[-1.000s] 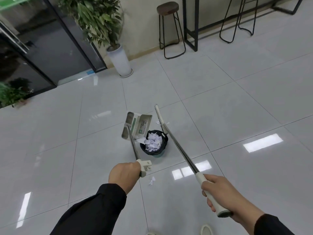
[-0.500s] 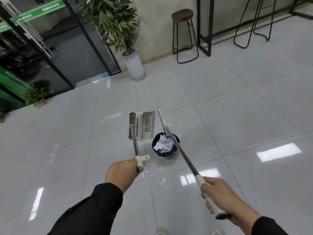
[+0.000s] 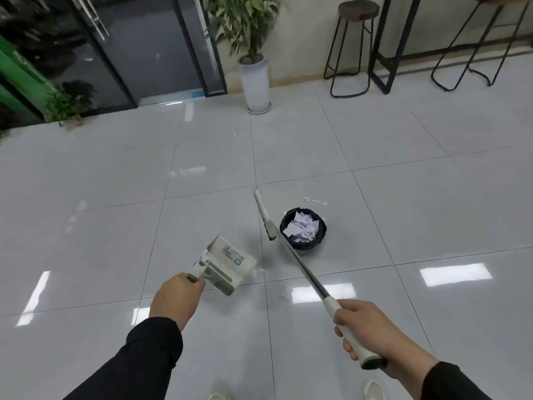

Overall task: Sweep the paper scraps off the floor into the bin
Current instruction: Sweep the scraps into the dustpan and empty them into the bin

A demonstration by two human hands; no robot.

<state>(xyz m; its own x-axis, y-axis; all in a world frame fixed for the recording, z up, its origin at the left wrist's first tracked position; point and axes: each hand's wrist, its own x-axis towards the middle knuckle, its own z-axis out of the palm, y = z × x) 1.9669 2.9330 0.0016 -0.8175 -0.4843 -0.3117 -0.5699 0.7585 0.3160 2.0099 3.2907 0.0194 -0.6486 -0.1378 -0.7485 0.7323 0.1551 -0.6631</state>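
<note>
The nearest scraps (image 3: 259, 272) lie between the hands, just beyond the dustpan (image 3: 227, 265) the left hand (image 3: 176, 298) grips (right hand (image 3: 366, 330) grips the broom (image 3: 291, 252), angled toward the bin (image 3: 303, 228)).

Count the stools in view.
3. One round-seat stool by the wall, right of the potted plant. Two wire-frame stools at the top right, seats cut off by the frame. More may be out of view.

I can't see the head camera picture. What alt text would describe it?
A person's left hand holds a dustpan and the right hand a long-handled broom beside a small black bin full of paper scraps. A few scraps lie on the glossy tiled floor.
</note>
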